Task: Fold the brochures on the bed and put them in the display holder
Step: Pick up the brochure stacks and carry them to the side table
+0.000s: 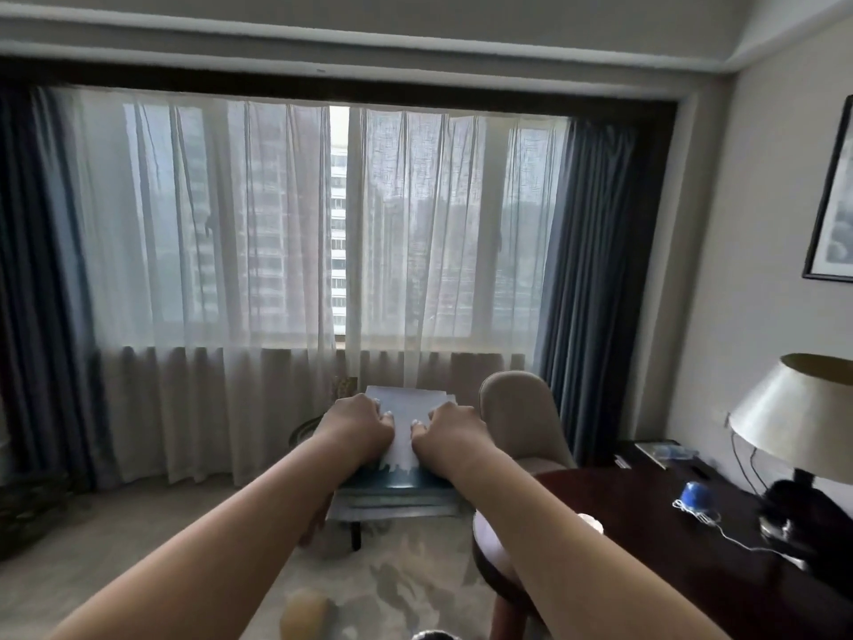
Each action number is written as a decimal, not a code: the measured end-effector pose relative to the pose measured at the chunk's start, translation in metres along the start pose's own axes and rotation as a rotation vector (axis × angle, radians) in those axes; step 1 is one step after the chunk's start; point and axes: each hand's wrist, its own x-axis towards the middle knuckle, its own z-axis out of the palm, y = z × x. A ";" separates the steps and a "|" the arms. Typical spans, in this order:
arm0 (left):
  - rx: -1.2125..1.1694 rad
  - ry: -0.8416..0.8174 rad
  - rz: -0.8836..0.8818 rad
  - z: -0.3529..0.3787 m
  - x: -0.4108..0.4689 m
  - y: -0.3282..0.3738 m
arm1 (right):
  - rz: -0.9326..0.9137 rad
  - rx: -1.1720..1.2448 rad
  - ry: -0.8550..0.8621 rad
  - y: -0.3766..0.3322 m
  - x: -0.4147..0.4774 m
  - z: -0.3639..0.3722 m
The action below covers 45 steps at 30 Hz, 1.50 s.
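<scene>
Risk: the stack of brochures is gripped only at its two sides, so sheets could, by this reading, slide out at the bottom and scatter over the carpet if either grip eases.
Cause: several layers show stepped at the lower edge rather than squared up, and thin paper likely slips easily.
Look: white upper area, a dark teal band below with a jagged, skyline-like border; flat, unfolded sheets.
Fingers: the left hand and the right hand both curl their fingers over the stack's sides, clasping it.
Where: at arm's length before the sheer curtains, just left of the armchair; whether its lower edge rests on anything is hard to tell.
Not in view: bed and display holder.
</scene>
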 end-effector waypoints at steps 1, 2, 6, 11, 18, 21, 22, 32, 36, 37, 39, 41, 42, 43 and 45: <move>0.004 0.005 0.008 -0.004 0.016 -0.005 | 0.007 0.008 0.002 -0.007 0.013 0.001; 0.011 0.014 0.015 -0.008 0.032 -0.010 | 0.011 0.019 0.004 -0.013 0.027 0.002; 0.044 0.048 0.033 -0.025 0.096 -0.024 | -0.001 0.055 0.031 -0.034 0.087 0.006; 0.070 0.044 0.053 -0.021 0.176 -0.035 | 0.004 0.066 0.056 -0.037 0.169 0.020; 0.038 0.028 0.034 0.009 0.320 -0.036 | -0.009 0.098 0.069 -0.020 0.309 0.029; -0.105 -0.018 0.000 0.037 0.378 -0.041 | -0.034 0.035 0.089 -0.015 0.375 0.033; -0.160 -0.030 -0.023 0.045 0.398 -0.044 | -0.030 0.022 0.083 -0.014 0.397 0.036; -0.086 0.113 -0.055 0.078 0.578 -0.118 | -0.099 0.117 0.032 -0.032 0.580 0.107; -0.080 0.131 -0.063 0.076 0.643 -0.158 | -0.128 0.134 0.042 -0.060 0.656 0.140; -0.071 0.131 -0.061 0.074 0.658 -0.168 | -0.131 0.133 0.040 -0.068 0.674 0.148; -0.042 0.125 -0.064 0.069 0.690 -0.188 | -0.129 0.141 0.028 -0.084 0.709 0.164; 0.006 0.115 -0.066 0.064 0.724 -0.207 | -0.120 0.148 0.016 -0.099 0.743 0.179; 0.032 0.113 -0.064 0.061 0.741 -0.216 | -0.116 0.150 0.015 -0.105 0.760 0.187; 0.050 0.114 -0.064 0.060 0.759 -0.224 | -0.113 0.154 0.017 -0.111 0.778 0.194; 0.068 0.111 -0.065 0.058 0.794 -0.237 | -0.109 0.169 0.027 -0.119 0.811 0.206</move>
